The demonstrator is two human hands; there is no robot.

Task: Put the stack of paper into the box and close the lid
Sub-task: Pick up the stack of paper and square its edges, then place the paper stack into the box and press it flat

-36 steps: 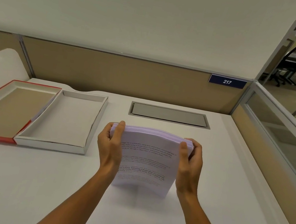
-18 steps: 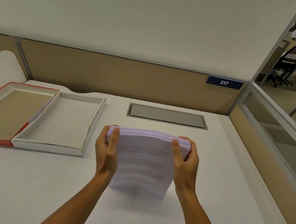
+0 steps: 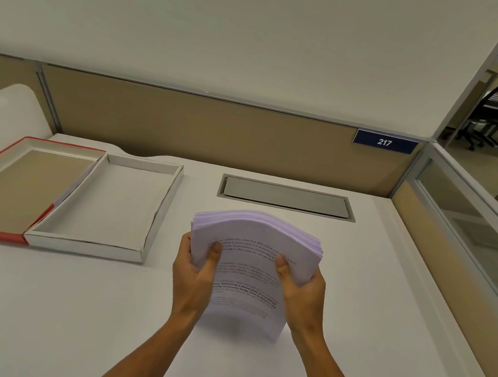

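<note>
A thick stack of printed white paper [image 3: 250,266] stands on its near edge on the white desk, bowed toward me. My left hand [image 3: 195,272] grips its left side and my right hand [image 3: 301,291] grips its right side, thumbs on the printed face. To the left lies the open white box [image 3: 108,203], shallow and with nothing in it. Its red-edged lid [image 3: 10,183] lies flat open beside it, brown inside facing up.
A grey metal cable hatch [image 3: 287,197] is set into the desk behind the paper. Beige partition panels run along the back, with a blue "217" sign [image 3: 385,142]. A glass partition [image 3: 476,224] bounds the right side; a plant shows behind it.
Both hands have slid lower down the sides of the stack, and the paper now bows more, its top edge curved upward.
</note>
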